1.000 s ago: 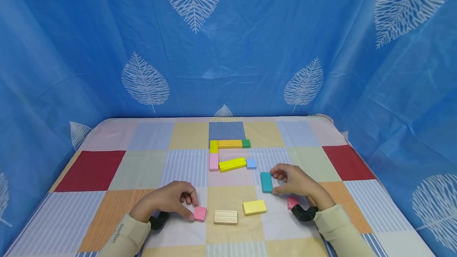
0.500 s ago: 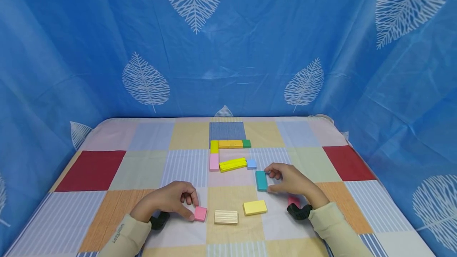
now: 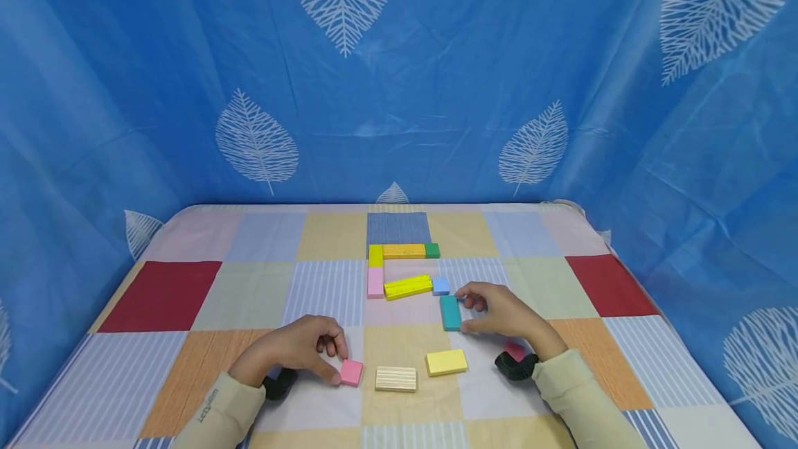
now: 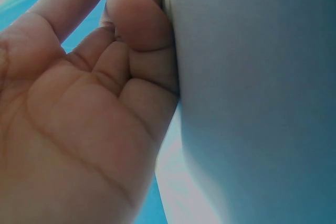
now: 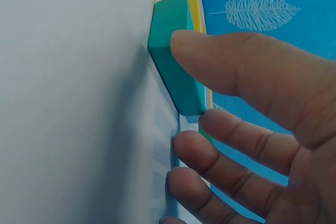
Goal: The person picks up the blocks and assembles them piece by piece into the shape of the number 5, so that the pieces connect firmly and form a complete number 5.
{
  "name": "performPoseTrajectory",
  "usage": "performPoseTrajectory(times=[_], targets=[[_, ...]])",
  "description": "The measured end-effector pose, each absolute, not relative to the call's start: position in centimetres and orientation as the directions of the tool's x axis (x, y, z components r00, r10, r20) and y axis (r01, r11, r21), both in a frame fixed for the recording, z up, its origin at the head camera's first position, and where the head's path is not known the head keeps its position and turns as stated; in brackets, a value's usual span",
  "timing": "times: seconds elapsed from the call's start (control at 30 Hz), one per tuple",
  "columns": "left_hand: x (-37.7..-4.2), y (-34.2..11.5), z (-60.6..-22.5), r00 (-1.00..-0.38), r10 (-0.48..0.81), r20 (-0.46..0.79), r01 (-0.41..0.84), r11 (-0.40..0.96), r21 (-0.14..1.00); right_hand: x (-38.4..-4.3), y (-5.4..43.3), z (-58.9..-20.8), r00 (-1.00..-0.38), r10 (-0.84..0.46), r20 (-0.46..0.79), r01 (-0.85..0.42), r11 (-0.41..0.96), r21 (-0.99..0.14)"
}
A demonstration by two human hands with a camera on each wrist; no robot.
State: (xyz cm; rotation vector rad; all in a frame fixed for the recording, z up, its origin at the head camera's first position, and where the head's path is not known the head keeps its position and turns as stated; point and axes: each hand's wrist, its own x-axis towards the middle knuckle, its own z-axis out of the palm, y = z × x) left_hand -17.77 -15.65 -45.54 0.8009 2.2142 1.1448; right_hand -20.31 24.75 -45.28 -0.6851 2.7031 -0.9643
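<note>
Low on the left of the head view, my left hand (image 3: 308, 350) rests on the cloth, thumb tip against the left side of a small pink block (image 3: 351, 373). Its index fingertip is by that block's far corner; whether it grips is unclear. The left wrist view shows bent fingers (image 4: 113, 61) but no block. On the right, my right hand (image 3: 501, 312) has thumb and index finger at a teal block (image 3: 450, 314) lying flat. In the right wrist view the thumb presses the teal block's (image 5: 173, 61) side, and the index tip touches its far end.
Beyond lie joined blocks: yellow (image 3: 376, 256), orange (image 3: 404, 251), green (image 3: 432, 251), pink (image 3: 375, 283), bright yellow (image 3: 408, 287) and light blue (image 3: 440, 286). Nearer are a ridged wooden block (image 3: 395, 379) and a pale yellow one (image 3: 446, 362). A pinkish-red block (image 3: 514, 349) is partly hidden under the right wrist.
My right hand has slid the teal block leftward and slightly away across the cloth, closer to the light blue block. The left hand and its pink block have stayed in place.
</note>
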Motion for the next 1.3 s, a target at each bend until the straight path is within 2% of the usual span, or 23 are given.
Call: performPoseTrajectory(times=[1.3], targets=[[-17.79, -15.78, -45.66, -0.691, 0.704, -0.161, 0.274, 0.462, 0.844, -20.99, 24.04, -45.53, -0.879, -0.477, -0.013, -0.359, 0.679, -0.640]])
